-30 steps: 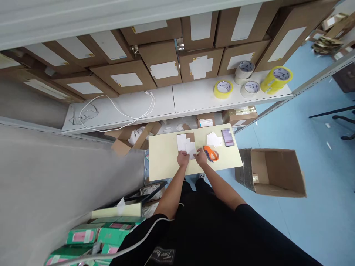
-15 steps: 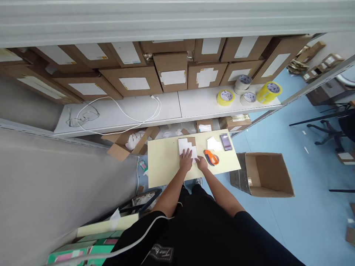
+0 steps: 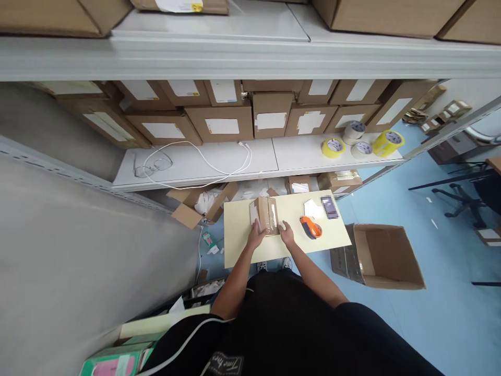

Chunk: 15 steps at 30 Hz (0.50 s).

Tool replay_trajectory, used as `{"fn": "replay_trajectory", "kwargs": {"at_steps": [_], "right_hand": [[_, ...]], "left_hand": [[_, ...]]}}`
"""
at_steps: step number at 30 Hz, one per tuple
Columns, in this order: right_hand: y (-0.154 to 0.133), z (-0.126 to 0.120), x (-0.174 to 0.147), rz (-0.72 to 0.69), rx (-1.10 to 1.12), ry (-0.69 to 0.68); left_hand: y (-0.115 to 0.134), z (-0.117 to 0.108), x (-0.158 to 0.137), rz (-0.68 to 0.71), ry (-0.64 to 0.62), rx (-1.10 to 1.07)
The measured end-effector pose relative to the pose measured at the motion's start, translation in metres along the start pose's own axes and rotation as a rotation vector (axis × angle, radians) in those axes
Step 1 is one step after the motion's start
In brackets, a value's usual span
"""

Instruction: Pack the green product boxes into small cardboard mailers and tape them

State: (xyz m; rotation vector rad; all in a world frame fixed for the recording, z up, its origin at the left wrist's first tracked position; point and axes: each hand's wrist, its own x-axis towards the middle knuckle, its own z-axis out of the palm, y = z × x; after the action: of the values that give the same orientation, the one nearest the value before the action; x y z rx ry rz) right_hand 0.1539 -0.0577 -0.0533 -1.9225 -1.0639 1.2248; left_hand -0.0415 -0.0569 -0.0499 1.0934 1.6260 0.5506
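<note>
The left hand grips the near left corner of the small box over the table; the right hand's hold is unclear. Even, light pressure best keeps it square.

A smooth grey wall stands left of a pale metal shelving unit, while blue flooring spreads right beneath a black swivel chair.

On my feed, pixel blur masked the dark slab, and the carton labels were too small to read. The top edge cropped the upper cartons, the bottom edge a green box; the underside of the small box was hidden from me.
</note>
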Motion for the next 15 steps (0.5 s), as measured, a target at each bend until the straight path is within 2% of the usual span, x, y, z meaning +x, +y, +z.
{"fn": "replay_trajectory", "kwargs": {"at_steps": [3, 7, 11, 15], "right_hand": [[-0.007, 0.018, 0.001, 0.011, 0.089, -0.149], [-0.018, 0.024, -0.002, -0.075, 0.250, -0.116], [-0.030, -0.001, -0.009, -0.123, 0.397, -0.012], [-0.032, -0.045, -0.017, -0.191, 0.415, 0.136]], "left_hand": [[-0.007, -0.011, 0.001, 0.018, -0.043, -0.209], [0.003, -0.020, 0.003, 0.105, -0.113, -0.371], [0.030, -0.017, -0.001, 0.221, -0.184, -0.340], [0.073, 0.006, -0.002, 0.335, -0.193, -0.107]]}}
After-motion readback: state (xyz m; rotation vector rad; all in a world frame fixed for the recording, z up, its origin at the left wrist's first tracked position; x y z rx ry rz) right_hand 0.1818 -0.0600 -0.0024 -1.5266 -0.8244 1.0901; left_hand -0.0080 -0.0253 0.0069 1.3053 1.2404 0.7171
